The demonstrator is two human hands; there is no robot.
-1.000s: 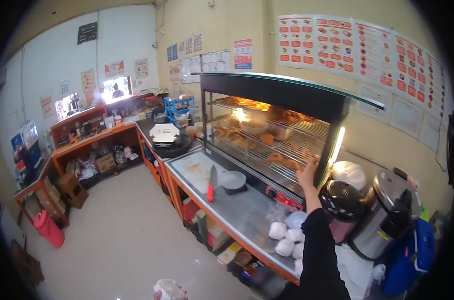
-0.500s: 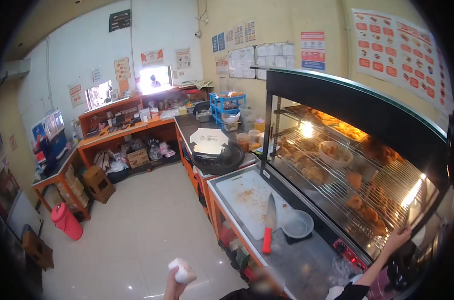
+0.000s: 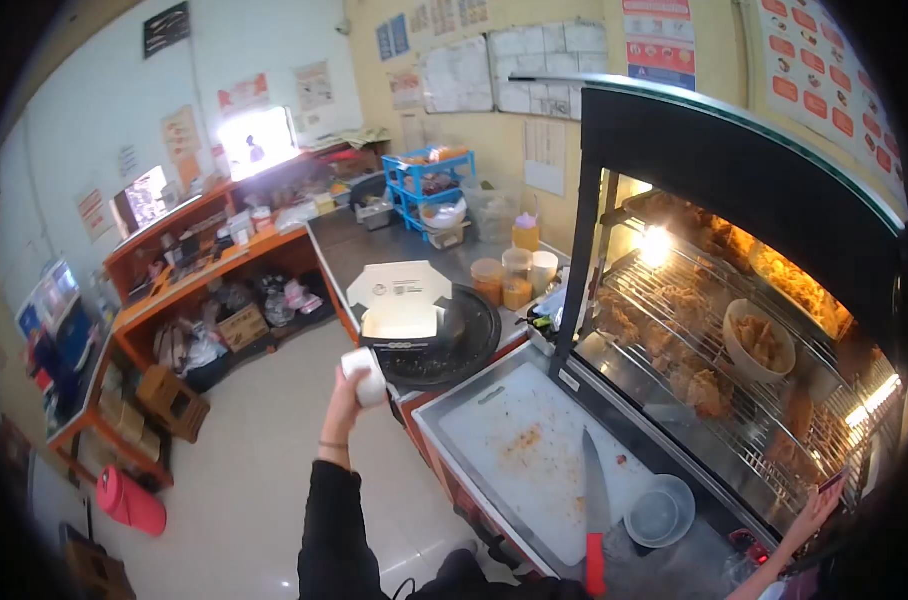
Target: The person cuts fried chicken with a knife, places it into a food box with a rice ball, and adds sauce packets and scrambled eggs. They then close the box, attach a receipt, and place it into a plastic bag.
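Note:
My left hand point(image 3: 346, 392) is closed round a small white cup-like thing point(image 3: 366, 377), held up over the floor, just in front of the black round tray point(image 3: 469, 345). On that tray stands an open cardboard food box point(image 3: 399, 305), lid raised. At the far right, my right hand point(image 3: 812, 512) reaches to the front of the lit food warmer point(image 3: 674, 130), fingers closed near a small dark-pink thing point(image 3: 832, 482); what they grip is unclear. Fried chicken pieces point(image 3: 699, 385) and a white bowl of fried food point(image 3: 759, 340) sit on the warmer's racks.
A red-handled knife point(image 3: 596, 490) lies on the stained white cutting board point(image 3: 514, 400), beside a clear plastic bowl point(image 3: 660, 511). Sauce tubs point(image 3: 517, 292) and a blue rack point(image 3: 429, 190) stand behind. On the floor are a pink container point(image 3: 131, 500) and a brown stool point(image 3: 171, 402).
My left hand has risen and moved towards the food box with the white thing. The view has turned and come closer to the warmer. My right hand stays at the warmer's front.

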